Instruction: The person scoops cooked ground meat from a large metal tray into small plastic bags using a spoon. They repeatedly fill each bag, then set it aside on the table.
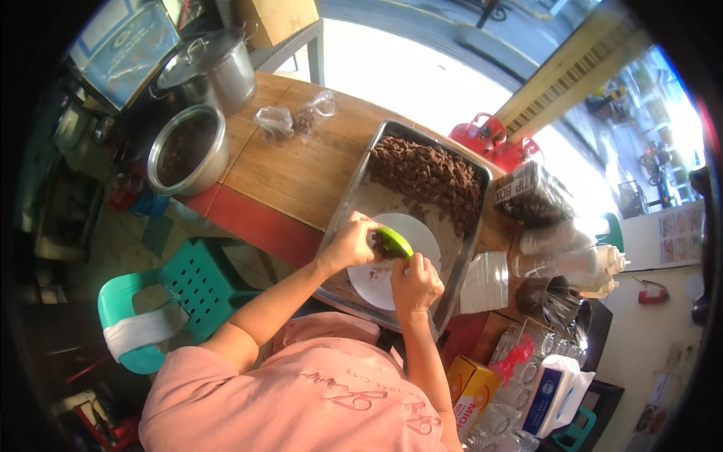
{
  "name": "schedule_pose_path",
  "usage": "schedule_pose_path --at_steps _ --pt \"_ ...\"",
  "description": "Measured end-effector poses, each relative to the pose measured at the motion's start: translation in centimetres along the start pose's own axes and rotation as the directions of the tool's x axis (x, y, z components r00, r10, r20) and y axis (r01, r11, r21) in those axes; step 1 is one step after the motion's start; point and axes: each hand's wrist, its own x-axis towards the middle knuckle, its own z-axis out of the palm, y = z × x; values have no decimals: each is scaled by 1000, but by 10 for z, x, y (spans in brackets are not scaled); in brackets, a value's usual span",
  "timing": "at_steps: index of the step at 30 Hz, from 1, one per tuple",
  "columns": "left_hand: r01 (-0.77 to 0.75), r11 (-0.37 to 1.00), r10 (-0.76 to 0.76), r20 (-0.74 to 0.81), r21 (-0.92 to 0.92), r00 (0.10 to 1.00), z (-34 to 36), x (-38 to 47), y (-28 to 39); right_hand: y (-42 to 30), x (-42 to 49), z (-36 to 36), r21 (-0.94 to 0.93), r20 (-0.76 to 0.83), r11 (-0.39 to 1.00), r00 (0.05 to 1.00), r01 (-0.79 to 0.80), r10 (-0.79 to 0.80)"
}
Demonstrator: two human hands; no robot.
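Note:
Both my hands are raised over a white plate (366, 286) that lies in a large metal tray (345, 206). My left hand (351, 244) grips the far end of a green cup or scoop (395, 242), with some brown pieces at its opening. My right hand (417, 282) is closed at the near end of the green piece; a small plastic bag seems to be pinched there, though the fingers hide most of it. A heap of brown chopped meat-like pieces (432, 172) fills the tray's far part. A few crumbs lie on the plate.
Small filled plastic bags (308, 118) lie on the wooden table (282, 169). At left stand a steel bowl of dark liquid (189, 150) and a lidded pot (226, 68). Clear bags (484, 282), squeeze bottles (607, 260), glasses and a tissue pack (551, 395) are at right. A green chair (197, 282) is beside me.

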Motion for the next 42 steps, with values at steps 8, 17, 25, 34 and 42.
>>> schedule_pose_path --at_steps 8,17,25,34,42 --pt "-70 958 56 -59 -277 997 -2 -7 5 10 0 0 551 32 778 939 -302 342" --pt "110 648 -250 -74 -754 965 -61 38 -10 43 -22 46 479 577 395 620 -784 531" --pt "-11 572 -452 -326 -820 830 -68 111 -30 28 -21 44 -26 622 827 639 -561 453" --pt "98 835 -320 -332 -541 887 -66 144 -55 18 16 18 99 585 823 701 -560 407" --pt "-15 969 162 -584 248 796 -130 144 -46 0 105 43 377 565 818 808 -435 169"
